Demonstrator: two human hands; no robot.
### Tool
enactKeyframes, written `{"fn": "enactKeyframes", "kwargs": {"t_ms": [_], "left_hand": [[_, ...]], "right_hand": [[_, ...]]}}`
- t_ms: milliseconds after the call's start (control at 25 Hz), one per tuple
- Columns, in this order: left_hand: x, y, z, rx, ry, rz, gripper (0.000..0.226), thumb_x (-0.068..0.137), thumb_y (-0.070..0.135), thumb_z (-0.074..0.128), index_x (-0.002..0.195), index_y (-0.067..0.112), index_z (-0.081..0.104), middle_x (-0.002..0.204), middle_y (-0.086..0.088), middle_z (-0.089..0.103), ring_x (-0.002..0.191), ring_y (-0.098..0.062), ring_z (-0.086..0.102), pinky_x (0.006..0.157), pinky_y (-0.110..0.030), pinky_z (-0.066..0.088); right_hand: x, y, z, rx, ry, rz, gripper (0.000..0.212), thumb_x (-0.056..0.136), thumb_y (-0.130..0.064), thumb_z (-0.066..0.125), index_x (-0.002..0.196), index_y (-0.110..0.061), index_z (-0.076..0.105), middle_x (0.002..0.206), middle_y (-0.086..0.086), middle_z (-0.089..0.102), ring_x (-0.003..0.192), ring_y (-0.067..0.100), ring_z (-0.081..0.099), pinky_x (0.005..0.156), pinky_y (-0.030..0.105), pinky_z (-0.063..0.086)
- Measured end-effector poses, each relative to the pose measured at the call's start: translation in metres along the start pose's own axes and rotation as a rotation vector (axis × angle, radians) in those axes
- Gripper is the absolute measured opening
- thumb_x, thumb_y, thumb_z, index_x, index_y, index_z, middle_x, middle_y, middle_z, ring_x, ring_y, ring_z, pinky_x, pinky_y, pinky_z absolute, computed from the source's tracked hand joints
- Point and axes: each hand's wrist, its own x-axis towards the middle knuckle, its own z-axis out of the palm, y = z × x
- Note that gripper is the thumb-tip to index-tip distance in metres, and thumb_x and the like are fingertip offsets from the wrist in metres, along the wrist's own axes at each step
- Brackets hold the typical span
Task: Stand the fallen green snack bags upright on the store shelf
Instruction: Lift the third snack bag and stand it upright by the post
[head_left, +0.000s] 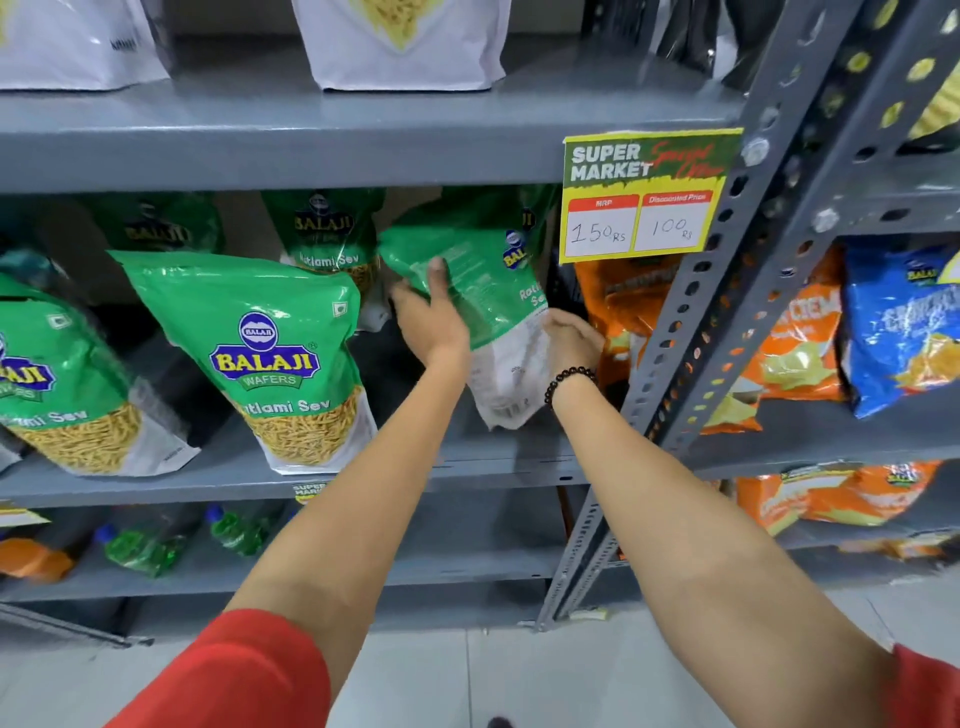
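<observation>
Right now both hands are on one green snack bag (483, 291) at the right end of the middle shelf (498, 467), close to the grey upright post (737, 291). The left hand (431, 317) grips the bag's left side, thumb pressed flat on its back panel and fingers wrapped behind. The right hand (571, 340) is curled around the bag's lower right edge, its fingers mostly hidden behind the white bottom part; a dark bead bracelet (569, 382) sits on that wrist. The bag is tilted, top leaning left and its white bottom corner pointing down toward the shelf's front edge; whether it touches the shelf cannot be told.

Left of it, near the front edge, another green bag (265, 358) stands leaning to the left, and a third (57, 379) leans the same way at the left edge of the view. Two more green bags (327, 234) (161, 223) stand further back. Orange bags (618, 301) sit just right of the held bag, behind the post. A yellow price sign (644, 197) hangs from the front edge of the shelf above (311, 145), where white bags (400, 47) stand. Green bottles (145, 545) lie on the shelf below.
</observation>
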Motion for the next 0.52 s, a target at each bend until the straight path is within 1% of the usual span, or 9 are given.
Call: {"fn": "enactKeyframes", "kwargs": {"t_ms": [80,120,160,200,240,320,360,440,520], "left_hand": [[0.003,-0.001,-0.003,0.017,-0.094,0.107,0.044,0.094,0.037,0.049,0.12,0.002,0.047,0.124,-0.017,0.057,0.111,-0.022,0.052,0.088,-0.026,0.034],[0.005,-0.005,-0.006,0.0,-0.13,0.101,0.039,0.095,0.037,0.047,0.115,0.004,0.051,0.117,-0.015,0.058,0.105,-0.02,0.052,0.086,-0.026,0.034],[0.008,-0.008,-0.009,-0.036,-0.163,0.058,0.037,0.096,0.038,0.043,0.109,0.005,0.054,0.112,-0.013,0.059,0.101,-0.02,0.052,0.083,-0.028,0.035],[0.012,-0.012,-0.011,-0.096,-0.195,-0.025,0.04,0.097,0.041,0.039,0.109,0.007,0.057,0.111,-0.012,0.06,0.101,-0.021,0.054,0.083,-0.03,0.037],[0.016,-0.013,-0.012,-0.177,-0.237,-0.144,0.046,0.096,0.046,0.035,0.117,0.011,0.057,0.12,-0.011,0.059,0.109,-0.023,0.054,0.09,-0.031,0.039],[0.023,-0.018,-0.012,-0.249,-0.339,-0.356,0.068,0.092,0.059,0.028,0.143,0.014,0.035,0.149,-0.007,0.04,0.137,-0.024,0.037,0.114,-0.036,0.028],[0.024,-0.021,-0.011,-0.201,-0.403,-0.384,0.073,0.091,0.062,0.025,0.147,0.015,0.028,0.153,-0.006,0.034,0.141,-0.024,0.032,0.118,-0.038,0.024],[0.019,-0.028,-0.011,-0.054,-0.449,-0.359,0.074,0.092,0.063,0.02,0.143,0.012,0.037,0.146,-0.007,0.044,0.134,-0.025,0.042,0.113,-0.037,0.031],[0.013,-0.035,-0.015,0.102,-0.333,-0.295,0.076,0.091,0.064,0.018,0.128,0.006,0.053,0.124,-0.007,0.057,0.116,-0.027,0.053,0.103,-0.038,0.04]], "right_hand": [[-0.003,0.002,-0.002,0.088,0.021,0.087,0.03,0.087,0.01,0.044,0.109,0.016,0.064,0.084,0.006,0.073,0.066,0.011,0.067,0.064,0.016,0.052],[-0.003,0.004,-0.004,0.064,-0.014,0.098,0.03,0.087,0.011,0.043,0.11,0.017,0.062,0.088,0.009,0.074,0.078,0.015,0.071,0.075,0.024,0.052],[-0.005,0.007,-0.006,-0.038,-0.03,0.114,0.029,0.089,0.009,0.042,0.109,0.014,0.062,0.098,0.012,0.073,0.095,0.021,0.07,0.083,0.027,0.048],[-0.009,0.01,-0.008,-0.177,0.006,0.116,0.026,0.09,0.005,0.043,0.105,0.006,0.065,0.106,0.009,0.07,0.107,0.024,0.065,0.082,0.026,0.045],[-0.015,0.013,-0.011,-0.299,0.062,0.098,0.027,0.09,0.002,0.045,0.107,-0.001,0.066,0.114,0.01,0.069,0.111,0.027,0.063,0.08,0.025,0.045],[-0.029,0.018,-0.01,-0.356,0.08,0.031,0.028,0.089,-0.002,0.048,0.111,-0.001,0.064,0.118,0.014,0.067,0.113,0.03,0.062,0.082,0.025,0.047],[-0.034,0.02,-0.006,-0.352,0.049,-0.015,0.029,0.087,-0.001,0.049,0.113,0.0,0.062,0.116,0.016,0.067,0.112,0.031,0.061,0.083,0.027,0.047],[-0.04,0.02,-0.003,-0.41,-0.137,-0.078,0.042,0.081,0.002,0.055,0.122,-0.001,0.054,0.114,0.014,0.063,0.111,0.029,0.06,0.081,0.026,0.045],[-0.041,0.018,-0.005,-0.5,-0.359,-0.076,0.068,0.077,0.001,0.064,0.139,-0.007,0.038,0.133,0.013,0.052,0.114,0.026,0.054,0.082,0.026,0.043]]}}
